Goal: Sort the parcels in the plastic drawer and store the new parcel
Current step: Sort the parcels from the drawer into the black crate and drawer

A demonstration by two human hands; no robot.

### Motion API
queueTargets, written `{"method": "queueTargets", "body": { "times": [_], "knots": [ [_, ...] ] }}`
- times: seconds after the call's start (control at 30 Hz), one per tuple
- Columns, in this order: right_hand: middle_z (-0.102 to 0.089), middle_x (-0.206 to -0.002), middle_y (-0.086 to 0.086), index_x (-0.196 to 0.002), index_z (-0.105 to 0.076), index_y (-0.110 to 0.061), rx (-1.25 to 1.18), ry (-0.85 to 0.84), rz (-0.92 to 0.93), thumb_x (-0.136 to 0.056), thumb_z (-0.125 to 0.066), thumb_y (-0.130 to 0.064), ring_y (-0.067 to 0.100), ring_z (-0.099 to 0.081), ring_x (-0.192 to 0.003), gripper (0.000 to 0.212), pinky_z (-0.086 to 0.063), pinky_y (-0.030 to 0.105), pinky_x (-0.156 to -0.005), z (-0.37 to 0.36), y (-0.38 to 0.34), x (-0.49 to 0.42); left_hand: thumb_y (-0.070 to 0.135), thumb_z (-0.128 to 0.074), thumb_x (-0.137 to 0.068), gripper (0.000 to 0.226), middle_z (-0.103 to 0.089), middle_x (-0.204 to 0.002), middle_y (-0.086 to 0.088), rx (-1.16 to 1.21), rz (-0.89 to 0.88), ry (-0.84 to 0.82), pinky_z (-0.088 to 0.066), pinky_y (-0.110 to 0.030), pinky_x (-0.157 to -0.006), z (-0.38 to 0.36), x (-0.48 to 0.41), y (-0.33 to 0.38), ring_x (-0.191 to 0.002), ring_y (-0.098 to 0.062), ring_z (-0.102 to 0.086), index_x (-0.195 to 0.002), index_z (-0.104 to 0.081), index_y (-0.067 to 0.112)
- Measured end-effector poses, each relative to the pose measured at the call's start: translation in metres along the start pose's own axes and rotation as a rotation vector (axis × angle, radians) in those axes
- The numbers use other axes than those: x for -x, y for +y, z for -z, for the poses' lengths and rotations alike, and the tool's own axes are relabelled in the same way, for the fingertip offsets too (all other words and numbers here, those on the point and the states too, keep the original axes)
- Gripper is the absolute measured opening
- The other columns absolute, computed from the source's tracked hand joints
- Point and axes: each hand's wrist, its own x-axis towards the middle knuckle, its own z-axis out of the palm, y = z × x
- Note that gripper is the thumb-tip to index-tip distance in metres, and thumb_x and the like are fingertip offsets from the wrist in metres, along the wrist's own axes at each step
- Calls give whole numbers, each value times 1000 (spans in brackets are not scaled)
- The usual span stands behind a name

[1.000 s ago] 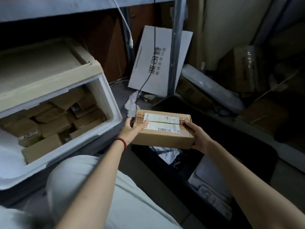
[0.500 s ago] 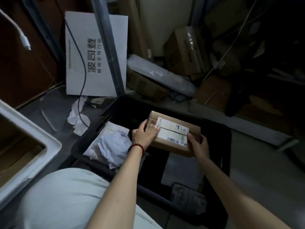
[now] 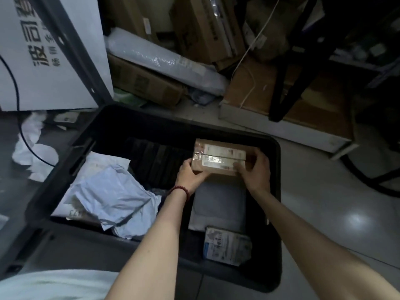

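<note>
Cardboard parcel (image 3: 218,158) — between left hand (image 3: 191,174) (and right hand (image 3: 257,169)).

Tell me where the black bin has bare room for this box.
The dark strip at the far middle of the black bin looks bare, between the crumpled mailers on the left and the cardboard box held by left hand and right hand at far right; dimness leaves doubt. Crowded: the grey parcel and labelled packet fill the near right.

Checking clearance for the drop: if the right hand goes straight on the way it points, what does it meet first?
The right hand grips the cardboard parcel, so that comes first; beyond it, likely the black bin's far wall, depth unclear.
</note>
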Motion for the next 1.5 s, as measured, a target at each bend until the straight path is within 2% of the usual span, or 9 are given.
{"method": "queueTargets", "body": {
  "times": [0.1,0.17,0.33,0.43,0.5,0.63,0.77,1.17,1.5],
  "knots": [
    [-47,-142,13,-140,-44,-7,170,-303,-31,-86,-72,-24,23,-48,-126,63,-29,7,-87,-11,10,-6,29,-63,-90,65,-21,-146,-11,-140,-67,-132,-31,-26,-106,-13,-9,3,-135,-30,-34,-147,-33,19],
    [-34,-152,13,-144,-39,-9,322,-452,-10,-88,-69,-31,25,-35,-138,68,-26,15,-102,-21,18,-7,29,-61,-90,63,-15,-149,-11,-222,-98,-184,-30,-26,-108,-18,-14,2,-137,-29,-30,-146,-33,26],
    [-4,-162,7,-153,-19,-20,519,-501,14,-96,-54,-40,24,-7,-149,70,-9,35,-119,-28,31,-4,47,-52,-87,83,-9,-160,-4,-595,-191,-209,-18,-44,-117,-13,-21,-16,-147,-27,-11,-153,-6,27],
    [0,-163,5,-154,-13,-23,642,-567,9,-100,-42,-43,25,-5,-149,65,-9,39,-120,-24,27,-8,57,-38,-93,77,6,-161,1,-1020,-148,-210,-14,-52,-115,-11,-16,-19,-148,-29,2,-153,2,30],
    [-5,-162,5,-154,-15,-22,682,-590,-1,-101,-36,-45,27,-9,-148,62,-13,39,-120,-20,17,-11,54,-30,-97,72,3,-162,-1,-1119,-138,-139,-10,-54,-115,-11,-7,-15,-148,-29,4,-154,3,24],
    [-39,-150,9,-147,-34,-20,720,-425,81,-98,-35,-51,29,-38,-134,58,-33,37,-109,-12,-11,-5,44,-32,-98,56,-34,-151,-4,-1074,-177,122,-23,-48,-109,6,8,-2,-139,-28,-25,-148,-25,19],
    [-52,-136,7,-138,-46,-21,739,-316,286,-96,-41,-52,27,-48,-120,53,-42,35,-91,-7,-50,9,44,-37,-96,44,-55,-130,-4,-1015,-180,327,-34,-41,-94,38,30,13,-121,-25,-45,-130,-46,18],
    [-52,-134,-2,-131,-53,-30,614,-423,848,-93,-43,-52,23,-46,-126,45,-36,39,-98,-84,-234,125,49,-40,-94,42,-59,-126,-8,-829,209,633,-35,-42,-99,221,151,14,-119,-29,-53,-122,-57,22],
    [-53,-134,4,-132,-52,-27,548,-715,1243,-94,-42,-52,27,-47,-125,47,-37,42,-99,-161,-340,317,50,-45,-93,39,-61,-124,-3,-678,571,987,-38,-39,-97,325,375,-102,-118,-25,-53,-123,-56,27]
  ]
}}
